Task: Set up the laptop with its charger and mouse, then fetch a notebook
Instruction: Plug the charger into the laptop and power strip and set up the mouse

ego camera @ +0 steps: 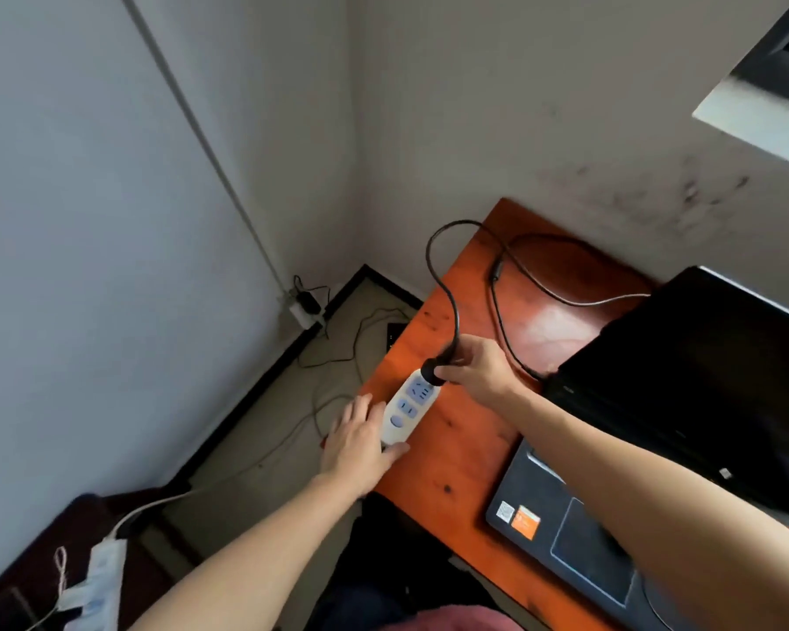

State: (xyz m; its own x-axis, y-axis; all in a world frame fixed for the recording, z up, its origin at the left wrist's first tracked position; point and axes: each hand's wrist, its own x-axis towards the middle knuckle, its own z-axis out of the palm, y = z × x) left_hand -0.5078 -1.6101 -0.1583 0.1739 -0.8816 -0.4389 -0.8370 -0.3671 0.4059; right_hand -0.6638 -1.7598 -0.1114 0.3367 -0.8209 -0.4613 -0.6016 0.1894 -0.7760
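An open black laptop (684,403) sits on the right side of the orange wooden table (456,453). A white power strip (408,409) with blue sockets lies at the table's left edge. My left hand (361,437) rests flat against the strip's near end, holding it in place. My right hand (472,368) grips the black charger plug (433,371) right at the strip's far socket. The black charger cable (447,284) loops up over the table and runs to the laptop's left side. No mouse or notebook is in view.
Walls meet in a corner behind the table. On the floor to the left lie loose cables (338,348) and a wall socket with an adapter (308,305). Another white power strip (103,571) lies at the lower left. A window sill (757,116) is at the upper right.
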